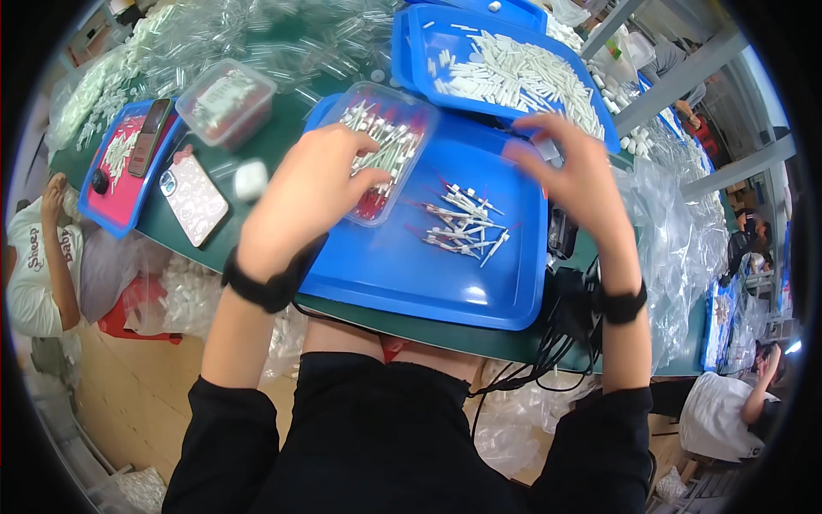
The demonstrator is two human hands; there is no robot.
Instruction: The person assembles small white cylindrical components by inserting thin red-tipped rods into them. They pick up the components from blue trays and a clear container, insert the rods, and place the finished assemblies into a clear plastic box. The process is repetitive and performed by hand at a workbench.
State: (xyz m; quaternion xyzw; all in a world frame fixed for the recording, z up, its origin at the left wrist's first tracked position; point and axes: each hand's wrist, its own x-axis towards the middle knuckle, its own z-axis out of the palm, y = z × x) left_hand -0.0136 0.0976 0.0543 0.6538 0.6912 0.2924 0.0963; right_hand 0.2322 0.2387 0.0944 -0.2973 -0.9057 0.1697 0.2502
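My left hand (312, 176) is over the left side of a clear plastic container (411, 176), its thumb and forefinger spread apart above the contents. Thin white sticks with red parts (385, 141) fill that container, which rests on the far left part of a blue tray (385, 274). A loose pile of similar white sticks with red threads (467, 223) lies on the tray's bare middle. My right hand (574, 167), a little smeared by motion, hovers at the tray's far right corner. A gap shows between its thumb and forefinger, and I see nothing held there.
Beyond stands another blue tray (419, 77) heaped with white pieces. To the left are a lidded clear box (227, 103), a phone in a pale case (195, 197) and a small pink-lined tray (116, 193). Black cables (574, 317) hang by the right edge. Other people sit at both sides.
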